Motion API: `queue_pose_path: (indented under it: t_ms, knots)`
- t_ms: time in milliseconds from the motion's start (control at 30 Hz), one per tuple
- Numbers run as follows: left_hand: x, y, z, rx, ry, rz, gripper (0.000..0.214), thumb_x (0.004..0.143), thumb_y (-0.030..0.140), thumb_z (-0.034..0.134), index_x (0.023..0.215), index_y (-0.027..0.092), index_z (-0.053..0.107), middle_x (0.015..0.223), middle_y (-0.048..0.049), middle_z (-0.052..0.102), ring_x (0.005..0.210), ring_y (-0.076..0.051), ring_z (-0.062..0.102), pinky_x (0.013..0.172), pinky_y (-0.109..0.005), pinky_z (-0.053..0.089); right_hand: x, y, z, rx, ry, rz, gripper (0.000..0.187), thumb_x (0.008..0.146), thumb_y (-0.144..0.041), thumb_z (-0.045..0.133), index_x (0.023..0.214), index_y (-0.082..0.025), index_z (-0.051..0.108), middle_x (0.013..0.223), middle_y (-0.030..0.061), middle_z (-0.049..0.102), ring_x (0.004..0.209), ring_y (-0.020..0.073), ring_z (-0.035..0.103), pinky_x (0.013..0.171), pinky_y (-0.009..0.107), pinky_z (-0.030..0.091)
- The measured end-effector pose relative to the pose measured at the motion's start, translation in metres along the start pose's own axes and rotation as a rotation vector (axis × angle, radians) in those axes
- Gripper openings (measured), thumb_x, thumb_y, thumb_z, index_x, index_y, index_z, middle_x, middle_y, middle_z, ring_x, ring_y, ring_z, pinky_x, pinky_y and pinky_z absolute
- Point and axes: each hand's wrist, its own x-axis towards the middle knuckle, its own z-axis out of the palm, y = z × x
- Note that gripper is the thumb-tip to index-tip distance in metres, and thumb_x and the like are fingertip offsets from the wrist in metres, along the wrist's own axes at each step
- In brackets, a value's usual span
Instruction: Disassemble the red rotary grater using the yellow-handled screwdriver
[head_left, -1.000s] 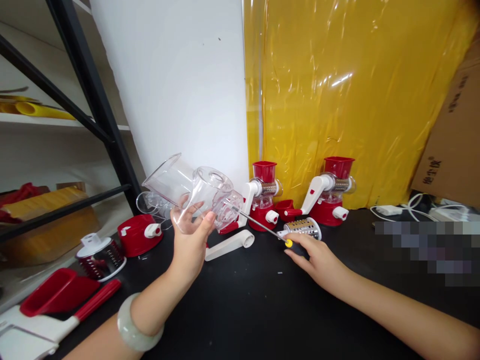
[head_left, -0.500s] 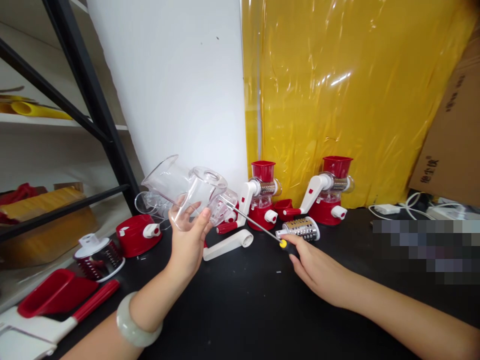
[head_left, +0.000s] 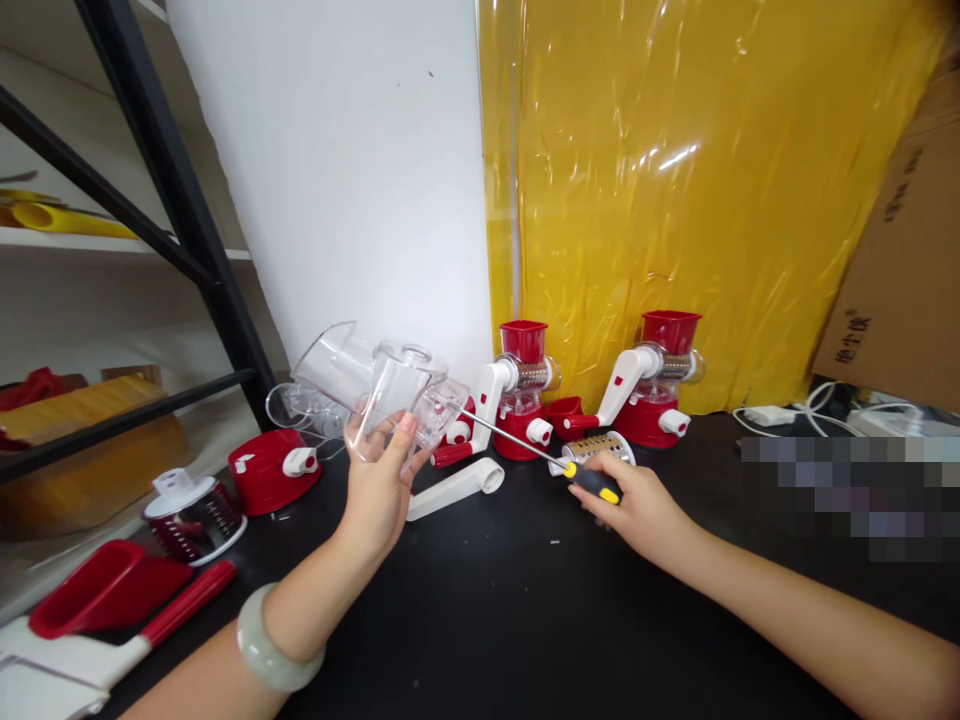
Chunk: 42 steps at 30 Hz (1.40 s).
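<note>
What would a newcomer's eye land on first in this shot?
Probably the bright yellow sheeting filling much of the upper right, behind two red-and-white graters standing on the black table. Next, just left of center, the clear plastic body held up in the left hand, with a yellow-and-black screwdriver in the right hand slanting toward it.

The carton, beyond and to the right of the right grip, bears dark, sideways Chinese characters, seemingly 绝尘侠, with an ® mark; higher up, more print is too blurred to read.
</note>
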Motion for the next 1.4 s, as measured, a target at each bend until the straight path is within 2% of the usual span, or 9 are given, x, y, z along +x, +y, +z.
queue_pose_path:
  t_ms: [100, 300, 400, 667, 900, 1000, 1167, 1267, 1400]
  knots:
    - [-0.002, 0.0, 0.0, -0.006, -0.009, -0.005, 0.074, 0.065, 0.036, 0.092, 0.127, 0.034, 0.051, 0.111, -0.0025, 0.059, 0.109, -0.022, 0.06, 0.098, -0.054, 0.055, -0.004, -0.004, -0.003, -0.056, -0.02, 0.031, 0.02, 0.093, -0.043, 0.057, 0.093, -0.023, 0.056, 0.083, 0.0027, 0.071, 0.071, 0.0199, 0.069, 0.066, 0.032, 0.054]
    - [0.001, 0.001, 0.0, -0.044, -0.014, 0.021, 0.068, 0.068, 0.032, 0.09, 0.123, 0.032, 0.051, 0.095, 0.0025, 0.059, 0.091, -0.017, 0.062, 0.092, -0.05, 0.059, -0.008, -0.001, -0.007, 0.005, -0.082, -0.074, 0.031, 0.104, -0.037, 0.037, 0.127, -0.024, 0.053, 0.122, 0.0108, 0.067, 0.113, 0.0232, 0.066, 0.098, 0.041, 0.052]
    - [0.002, 0.003, -0.001, -0.053, -0.01, 0.035, 0.067, 0.068, 0.032, 0.09, 0.123, 0.032, 0.052, 0.091, 0.0042, 0.059, 0.086, -0.015, 0.062, 0.09, -0.048, 0.059, -0.006, 0.004, -0.002, 0.038, -0.069, -0.145, 0.034, 0.104, -0.034, 0.04, 0.134, -0.025, 0.053, 0.128, 0.0123, 0.063, 0.12, 0.0237, 0.062, 0.104, 0.044, 0.049]
    - [0.003, 0.004, 0.0, -0.058, 0.011, 0.028, 0.069, 0.065, 0.031, 0.092, 0.12, 0.032, 0.051, 0.09, 0.0046, 0.06, 0.085, -0.015, 0.062, 0.087, -0.045, 0.06, 0.006, 0.012, 0.001, 0.173, 0.161, -0.063, 0.031, 0.087, -0.041, 0.069, 0.113, -0.025, 0.072, 0.116, 0.0108, 0.068, 0.115, 0.0283, 0.065, 0.105, 0.05, 0.05]
    - [0.002, 0.002, 0.0, -0.019, 0.007, 0.002, 0.069, 0.068, 0.032, 0.09, 0.124, 0.033, 0.05, 0.102, 0.0009, 0.061, 0.093, -0.016, 0.063, 0.093, -0.05, 0.058, 0.002, 0.005, 0.001, 0.205, 0.01, 0.123, 0.029, 0.086, -0.046, 0.066, 0.104, -0.023, 0.06, 0.095, 0.0056, 0.072, 0.082, 0.0232, 0.071, 0.076, 0.04, 0.059]
    - [0.002, 0.001, -0.001, -0.025, -0.002, 0.0, 0.068, 0.069, 0.032, 0.09, 0.125, 0.033, 0.05, 0.101, 0.001, 0.061, 0.093, -0.016, 0.063, 0.094, -0.05, 0.058, -0.002, 0.003, -0.001, 0.137, 0.022, 0.071, 0.025, 0.091, -0.045, 0.062, 0.104, -0.024, 0.058, 0.1, 0.0055, 0.07, 0.09, 0.0223, 0.068, 0.083, 0.039, 0.056]
    - [0.003, 0.002, -0.001, -0.052, 0.01, 0.016, 0.067, 0.068, 0.032, 0.09, 0.122, 0.033, 0.051, 0.094, 0.0037, 0.06, 0.086, -0.014, 0.062, 0.092, -0.048, 0.059, -0.004, 0.013, 0.004, 0.221, -0.011, 0.049, 0.032, 0.103, -0.043, 0.041, 0.121, -0.023, 0.058, 0.109, 0.009, 0.068, 0.104, 0.0227, 0.067, 0.095, 0.043, 0.054]
    - [0.003, 0.002, 0.0, -0.051, 0.01, 0.01, 0.066, 0.068, 0.03, 0.09, 0.122, 0.033, 0.051, 0.099, 0.0026, 0.062, 0.09, -0.015, 0.063, 0.092, -0.049, 0.059, 0.001, 0.021, 0.009, 0.314, 0.09, 0.027, 0.033, 0.094, -0.043, 0.059, 0.12, -0.023, 0.06, 0.118, 0.0109, 0.067, 0.114, 0.0257, 0.065, 0.101, 0.046, 0.052]
    - [0.001, 0.002, 0.0, -0.042, 0.007, -0.01, 0.066, 0.069, 0.029, 0.089, 0.122, 0.033, 0.05, 0.1, 0.0019, 0.063, 0.094, -0.017, 0.064, 0.094, -0.051, 0.058, 0.009, 0.021, 0.006, 0.384, 0.235, 0.09, 0.046, 0.079, -0.043, 0.077, 0.119, -0.023, 0.066, 0.12, 0.0108, 0.07, 0.113, 0.0281, 0.068, 0.103, 0.049, 0.052]
